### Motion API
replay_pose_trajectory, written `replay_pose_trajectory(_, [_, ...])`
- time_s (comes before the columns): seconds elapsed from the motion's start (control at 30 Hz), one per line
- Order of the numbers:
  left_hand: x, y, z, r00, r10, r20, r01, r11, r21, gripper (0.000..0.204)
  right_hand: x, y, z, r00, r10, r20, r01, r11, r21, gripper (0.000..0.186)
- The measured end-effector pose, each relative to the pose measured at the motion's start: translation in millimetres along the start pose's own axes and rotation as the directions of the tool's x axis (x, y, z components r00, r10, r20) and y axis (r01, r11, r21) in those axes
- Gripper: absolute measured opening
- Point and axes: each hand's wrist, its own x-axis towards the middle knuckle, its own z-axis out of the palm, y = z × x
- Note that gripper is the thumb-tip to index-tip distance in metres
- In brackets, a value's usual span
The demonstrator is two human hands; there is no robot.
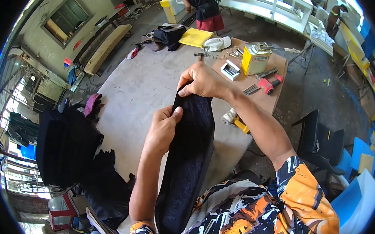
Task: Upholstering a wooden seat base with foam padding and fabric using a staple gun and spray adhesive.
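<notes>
A long black padded fabric piece [190,155] runs from the top of the worktable [126,99] down toward my body. My left hand [164,129] pinches its left edge with thumb and fingers. My right hand [196,80] grips its top end, thumb over the edge, a little above and right of the left. Past the right hand lie a hammer [201,55] and a wire spring [218,56]. A yellow power tool [239,122] lies right of the fabric.
A board [281,74] at right holds a yellow can [255,61], a small box [230,71] and a red tool [269,83]. Black cushioned pieces [64,146] pile at left. A person [200,9] stands beyond the table; a black chair [322,143] is at right.
</notes>
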Motion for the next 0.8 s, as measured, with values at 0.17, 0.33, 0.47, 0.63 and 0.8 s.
replay_pose_trajectory(0.17, [11.6,-18.2,-3.6,0.993,0.021,-0.113,-0.004,0.988,0.157,0.030,7.6,14.1,6.4,1.000,0.021,0.014,-0.021,1.000,-0.016,0.015])
replay_pose_trajectory(0.33, [21.3,-31.8,-4.2,0.992,-0.017,-0.128,0.025,0.998,0.056,0.032,17.5,41.7,15.4,0.987,0.148,0.061,-0.154,0.983,0.101,0.009])
replay_pose_trajectory(0.47, [23.0,-49.2,-8.7,0.986,-0.033,-0.161,0.035,0.999,0.010,0.033,17.4,59.4,25.2,0.979,0.150,0.141,-0.180,0.955,0.234,0.008])
replay_pose_trajectory(0.63, [31.7,-74.6,-16.7,0.995,-0.031,-0.091,0.030,1.000,-0.007,0.033,4.6,81.5,46.0,0.948,0.236,0.213,-0.275,0.944,0.179,0.007])
replay_pose_trajectory(0.8, [32.6,-81.9,-11.2,0.996,0.014,-0.086,-0.018,0.999,-0.047,0.033,-23.2,118.1,51.4,0.926,0.054,-0.374,-0.057,0.998,0.002,0.025])
